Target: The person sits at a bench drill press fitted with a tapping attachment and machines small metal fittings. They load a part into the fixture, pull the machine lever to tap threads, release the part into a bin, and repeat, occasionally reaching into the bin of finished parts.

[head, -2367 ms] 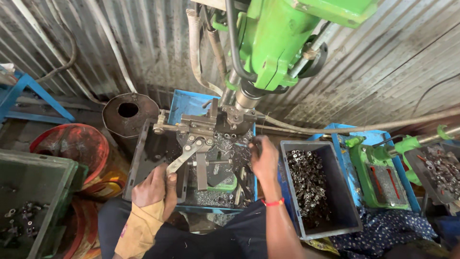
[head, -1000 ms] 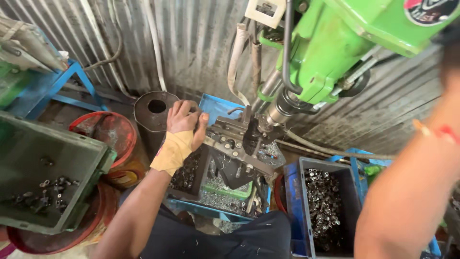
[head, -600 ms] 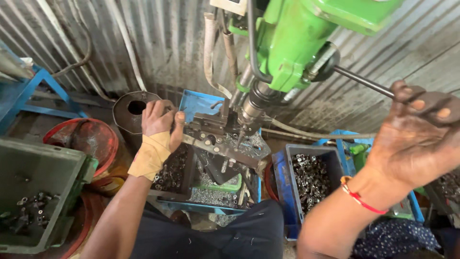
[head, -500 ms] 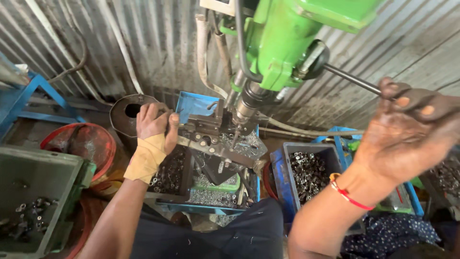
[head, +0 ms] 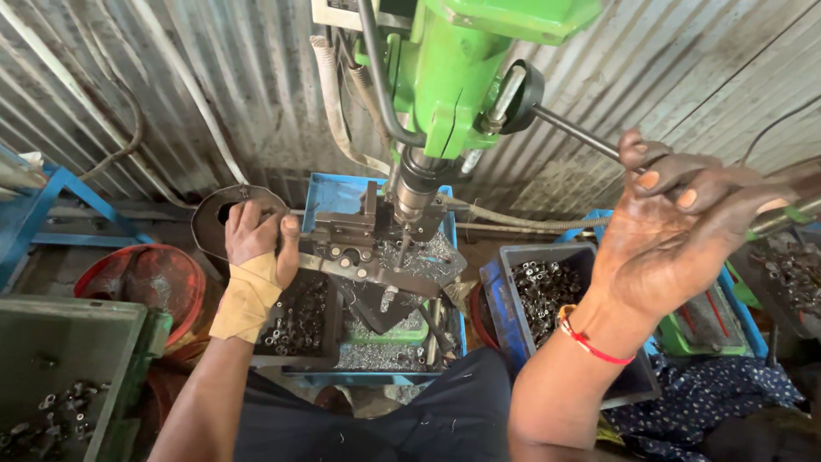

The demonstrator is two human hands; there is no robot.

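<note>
A green drill press point(head: 466, 77) stands in front of me, its spindle point(head: 415, 192) lowered over a metal clamp fixture point(head: 363, 248) strewn with shavings. My left hand point(head: 256, 235), wrist wrapped in tan bandage, grips the fixture's lever at its left end. My right hand point(head: 684, 227), with a red thread bracelet, is wrapped round the long steel feed handle point(head: 569, 130) that sticks out from the machine's right side.
A dark bin of small metal parts point(head: 295, 316) sits under the left hand; a grey bin of similar parts point(head: 543, 287) is at right. A green crate point(head: 60, 368), a red tub point(head: 150, 278), a black drum point(head: 214, 218) and corrugated metal wall surround.
My left hand went from low on the fixture up to its left lever. My right hand left the fixture, rose to the feed handle and closed round it; the spindle has come down.
</note>
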